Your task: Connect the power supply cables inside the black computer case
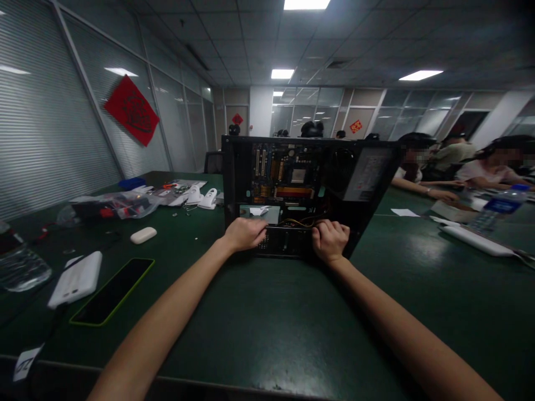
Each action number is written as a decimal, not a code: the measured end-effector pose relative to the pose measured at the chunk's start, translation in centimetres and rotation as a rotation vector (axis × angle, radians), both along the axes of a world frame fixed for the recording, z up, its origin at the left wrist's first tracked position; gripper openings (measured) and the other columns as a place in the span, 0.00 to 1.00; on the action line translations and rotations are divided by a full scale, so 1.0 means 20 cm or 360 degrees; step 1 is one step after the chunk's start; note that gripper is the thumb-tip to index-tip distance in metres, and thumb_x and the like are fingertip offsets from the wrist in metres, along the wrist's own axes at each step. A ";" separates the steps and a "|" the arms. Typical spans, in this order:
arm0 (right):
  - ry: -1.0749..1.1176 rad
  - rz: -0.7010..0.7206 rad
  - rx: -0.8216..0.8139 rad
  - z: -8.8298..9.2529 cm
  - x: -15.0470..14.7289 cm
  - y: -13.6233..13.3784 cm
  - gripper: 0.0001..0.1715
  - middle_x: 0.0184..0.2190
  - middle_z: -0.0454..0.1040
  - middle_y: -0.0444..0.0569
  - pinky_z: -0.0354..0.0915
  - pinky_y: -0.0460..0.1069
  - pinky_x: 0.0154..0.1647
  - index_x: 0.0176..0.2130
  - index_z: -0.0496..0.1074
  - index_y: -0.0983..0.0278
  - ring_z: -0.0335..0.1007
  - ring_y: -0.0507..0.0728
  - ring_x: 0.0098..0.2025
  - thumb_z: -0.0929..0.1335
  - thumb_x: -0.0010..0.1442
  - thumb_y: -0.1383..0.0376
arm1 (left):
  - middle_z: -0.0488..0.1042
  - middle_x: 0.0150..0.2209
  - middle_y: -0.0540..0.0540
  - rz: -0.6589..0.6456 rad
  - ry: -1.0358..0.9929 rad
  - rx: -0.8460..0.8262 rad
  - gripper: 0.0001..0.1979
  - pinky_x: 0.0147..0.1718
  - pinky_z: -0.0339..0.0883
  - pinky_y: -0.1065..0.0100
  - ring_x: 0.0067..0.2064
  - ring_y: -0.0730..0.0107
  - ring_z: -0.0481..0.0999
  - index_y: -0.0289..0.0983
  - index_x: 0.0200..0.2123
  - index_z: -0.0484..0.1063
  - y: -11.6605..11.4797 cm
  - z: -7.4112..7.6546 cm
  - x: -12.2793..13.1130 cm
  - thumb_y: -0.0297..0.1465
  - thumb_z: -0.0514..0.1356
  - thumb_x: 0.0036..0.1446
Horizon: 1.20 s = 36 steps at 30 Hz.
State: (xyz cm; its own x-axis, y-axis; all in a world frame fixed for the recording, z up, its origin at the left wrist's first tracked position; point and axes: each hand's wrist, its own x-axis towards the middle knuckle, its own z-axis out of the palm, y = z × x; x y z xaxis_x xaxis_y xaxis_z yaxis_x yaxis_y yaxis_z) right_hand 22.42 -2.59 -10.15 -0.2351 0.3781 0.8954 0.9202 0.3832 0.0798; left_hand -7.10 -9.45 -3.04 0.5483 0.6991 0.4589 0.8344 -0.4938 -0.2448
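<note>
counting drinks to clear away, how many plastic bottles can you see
2: one bottle at the left edge, partly cut off, and one blue-capped bottle at the right. More may be hidden behind the computer case.

The computer case (229, 186) looks like metal. The table (267, 328) is smooth and shiny. The bag (140, 205) is thin, crinkly, see-through plastic.
</note>
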 end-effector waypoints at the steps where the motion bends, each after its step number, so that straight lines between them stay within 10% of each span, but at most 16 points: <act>1: 0.0003 0.0015 -0.0015 0.01 -0.05 0.00 0.18 0.36 0.79 0.49 0.49 0.56 0.46 0.32 0.70 0.61 0.64 0.59 0.37 0.60 0.70 0.58 | 0.81 0.42 0.46 0.0006 -0.0003 0.0024 0.15 0.36 0.63 0.72 0.39 0.70 0.78 0.37 0.48 0.75 0.00 -0.01 -0.04 0.34 0.50 0.68; 12: 0.0154 0.0201 -0.0079 0.05 -0.56 -0.06 0.15 0.34 0.78 0.48 0.50 0.56 0.45 0.33 0.71 0.62 0.66 0.59 0.38 0.62 0.69 0.59 | 0.82 0.32 0.46 -0.0009 -0.0102 0.0501 0.12 0.27 0.66 0.66 0.30 0.65 0.80 0.35 0.37 0.78 -0.03 -0.06 -0.49 0.35 0.57 0.63; 36: 0.0250 0.0254 -0.0201 0.10 -0.60 -0.10 0.17 0.29 0.75 0.48 0.50 0.55 0.44 0.29 0.69 0.62 0.65 0.58 0.37 0.63 0.69 0.60 | 0.80 0.30 0.43 0.0503 -0.0109 0.0233 0.25 0.31 0.58 0.64 0.31 0.63 0.77 0.37 0.29 0.75 -0.09 -0.02 -0.43 0.40 0.46 0.71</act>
State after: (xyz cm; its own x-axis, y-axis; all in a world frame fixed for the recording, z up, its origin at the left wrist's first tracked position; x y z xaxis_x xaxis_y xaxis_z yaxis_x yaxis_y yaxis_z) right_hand 10.35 -4.66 -8.19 -0.1627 0.4584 0.8737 0.8445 0.5226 -0.1169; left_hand -15.60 -11.31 -3.37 0.2798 0.7534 0.5950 0.9573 -0.1722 -0.2320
